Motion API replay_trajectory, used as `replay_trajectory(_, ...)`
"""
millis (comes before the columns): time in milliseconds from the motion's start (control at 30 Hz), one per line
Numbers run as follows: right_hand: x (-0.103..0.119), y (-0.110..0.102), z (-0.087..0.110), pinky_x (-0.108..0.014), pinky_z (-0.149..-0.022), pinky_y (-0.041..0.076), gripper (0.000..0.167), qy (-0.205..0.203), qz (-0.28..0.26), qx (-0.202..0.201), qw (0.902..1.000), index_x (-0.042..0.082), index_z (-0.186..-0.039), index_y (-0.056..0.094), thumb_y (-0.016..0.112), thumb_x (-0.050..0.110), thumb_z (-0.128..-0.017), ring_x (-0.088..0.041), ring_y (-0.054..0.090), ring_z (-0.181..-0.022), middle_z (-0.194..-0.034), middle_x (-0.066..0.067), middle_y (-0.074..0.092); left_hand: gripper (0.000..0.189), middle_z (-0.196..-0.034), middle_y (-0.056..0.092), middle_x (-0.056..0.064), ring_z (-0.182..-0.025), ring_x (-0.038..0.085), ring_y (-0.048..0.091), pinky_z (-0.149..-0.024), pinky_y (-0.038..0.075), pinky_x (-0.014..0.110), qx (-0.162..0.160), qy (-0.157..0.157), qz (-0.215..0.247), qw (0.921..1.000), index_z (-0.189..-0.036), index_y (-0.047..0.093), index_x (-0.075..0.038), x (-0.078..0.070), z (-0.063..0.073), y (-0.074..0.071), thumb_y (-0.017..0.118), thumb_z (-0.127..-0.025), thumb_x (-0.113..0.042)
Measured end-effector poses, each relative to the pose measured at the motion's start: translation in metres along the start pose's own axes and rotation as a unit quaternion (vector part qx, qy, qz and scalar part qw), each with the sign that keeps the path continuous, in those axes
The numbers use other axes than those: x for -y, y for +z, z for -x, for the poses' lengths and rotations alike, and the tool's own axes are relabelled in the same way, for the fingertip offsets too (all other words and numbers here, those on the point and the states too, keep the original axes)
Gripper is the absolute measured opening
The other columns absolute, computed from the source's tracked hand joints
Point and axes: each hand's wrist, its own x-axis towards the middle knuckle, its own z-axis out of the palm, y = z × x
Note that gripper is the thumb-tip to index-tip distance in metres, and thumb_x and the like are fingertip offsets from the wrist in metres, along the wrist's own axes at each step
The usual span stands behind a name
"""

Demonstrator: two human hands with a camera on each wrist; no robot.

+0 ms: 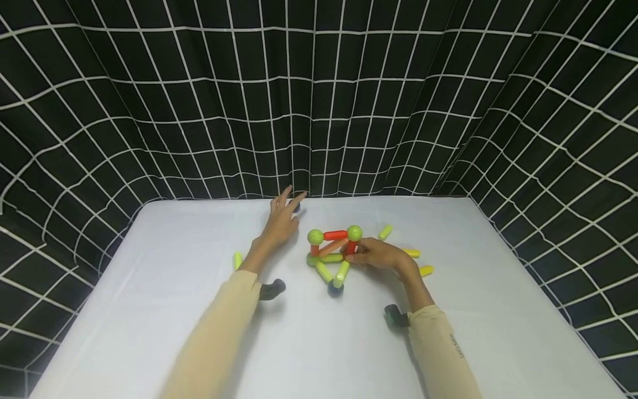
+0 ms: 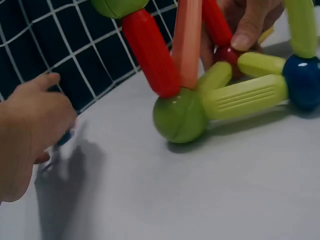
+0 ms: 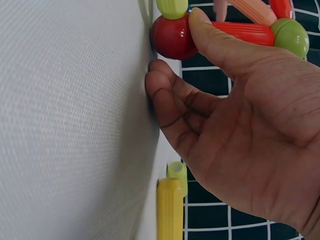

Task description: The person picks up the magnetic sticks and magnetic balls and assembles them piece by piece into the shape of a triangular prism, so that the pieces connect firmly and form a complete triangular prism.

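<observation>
A frame of magnetic sticks and balls stands mid-table: green balls (image 1: 315, 237) on top, red sticks (image 1: 335, 235), a slanting orange stick (image 2: 188, 45), and yellow-green sticks (image 2: 247, 96) along the base. At its front corner is a blue ball (image 1: 335, 288), with a yellow-green stick rising from it. My right hand (image 1: 381, 254) holds the frame's lower right corner, thumb against a red ball (image 3: 172, 37) and fingers curled beside it. Near the back edge, my left hand (image 1: 281, 221) reaches with spread fingers over a loose blue ball (image 1: 297, 207), mostly hidden by the hand in the left wrist view.
Right of the frame lie two yellow sticks (image 1: 426, 271) and a yellow-green stick (image 1: 385, 232). Another yellow-green stick (image 1: 237, 260) lies beside the left forearm. A black curtain with a white grid (image 1: 311, 100) rises behind and around the white table (image 1: 319, 354).
</observation>
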Motion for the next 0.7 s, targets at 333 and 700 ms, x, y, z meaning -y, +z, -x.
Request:
replay_trajectory(333, 0.004, 0.002, -0.006, -0.037, -0.092, 0.043, 0.029, 0.022, 0.016, 0.008, 0.9996, 0.015, -0.12, 0.068, 0.066, 0.038, -0.102, -0.024, 0.054, -0.108, -0.109, -0.005, 0.064, 0.029, -0.119, 0.065, 0.02, -0.108, 0.037, 0.069, -0.096, 0.06, 0.045, -0.055, -0.024, -0.033, 0.9977, -0.124, 0.069, 0.001, -0.005, 0.017, -0.017, 0.066, -0.1, -0.015)
replay_trajectory(700, -0.005, -0.003, -0.004, -0.041, -0.097, 0.045, 0.031, -0.014, 0.045, 0.007, 0.9989, 0.013, -0.122, 0.068, 0.064, 0.037, -0.103, -0.025, 0.057, -0.11, -0.118, -0.008, 0.067, 0.035, -0.105, 0.076, 0.008, -0.094, 0.018, 0.074, -0.087, 0.061, 0.025, -0.132, 0.39, 0.066, 0.9089, -0.107, 0.077, -0.003, -0.091, 0.077, -0.025, 0.091, -0.079, -0.019)
